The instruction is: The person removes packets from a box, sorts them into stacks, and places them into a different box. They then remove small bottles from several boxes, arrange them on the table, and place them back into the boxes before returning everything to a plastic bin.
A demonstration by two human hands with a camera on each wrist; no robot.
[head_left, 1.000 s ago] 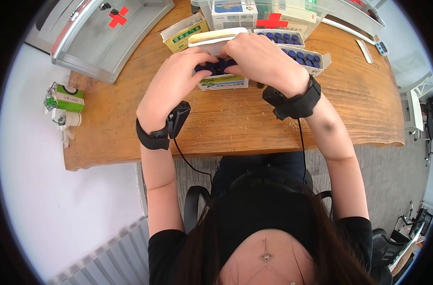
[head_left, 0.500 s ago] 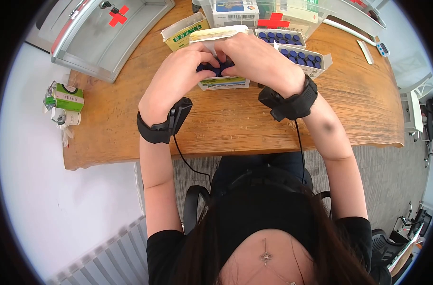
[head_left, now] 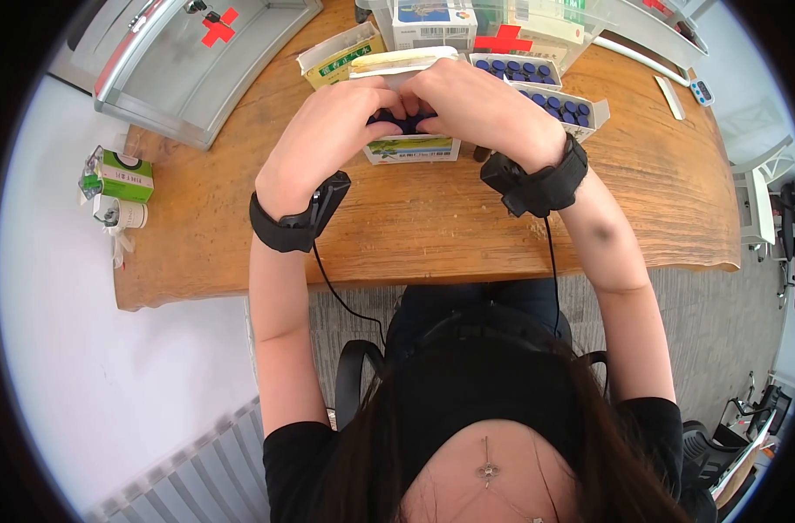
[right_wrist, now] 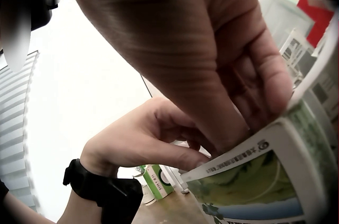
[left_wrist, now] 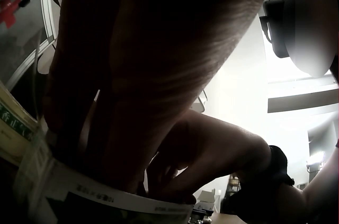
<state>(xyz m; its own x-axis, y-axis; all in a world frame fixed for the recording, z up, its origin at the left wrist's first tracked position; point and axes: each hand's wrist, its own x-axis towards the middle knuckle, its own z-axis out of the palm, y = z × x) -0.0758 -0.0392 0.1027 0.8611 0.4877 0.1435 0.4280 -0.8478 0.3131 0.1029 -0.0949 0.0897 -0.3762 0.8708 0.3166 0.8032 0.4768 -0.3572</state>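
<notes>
Near the yellow carton (head_left: 343, 63), the left hand (head_left: 326, 129) reaches into the landscape-printed box (head_left: 413, 151) on the table (head_left: 432, 227), among blue caps (head_left: 409, 123); the right hand (head_left: 480, 109) enters it from the other side. Whether their fingers pinch anything, I cannot tell. Crowded fingertips could knock neighbouring caps or bow the card wall. Only the head view shows those caps; the wrist views give the hands' undersides, which it hides.

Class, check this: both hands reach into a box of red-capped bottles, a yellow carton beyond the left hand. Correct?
Wrong colour: the head view shows dark blue caps. The left hand and right hand do reach into the box, and the yellow carton is beyond the left hand.
</notes>
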